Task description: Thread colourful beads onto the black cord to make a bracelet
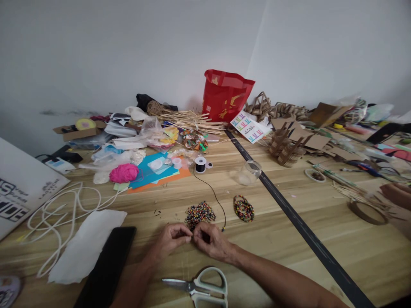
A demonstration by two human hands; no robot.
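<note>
Both my hands meet at the near edge of a pile of small multicoloured beads. My left hand pinches thumb to fingers, and what lies in the pinch is too small to name. Close beside it, my right hand is also closed in a pinch around something I cannot make out. A black cord runs from a spool down to a couple of beads at its end, just beyond my right hand. To the right lie stacked beaded bracelets. White-handled scissors rest below my hands.
A clear jar stands beyond the bracelets, beside a dark strip crossing the table. On the left are a black phone-like slab, white paper and white cable. Another person's hand shows at the right edge.
</note>
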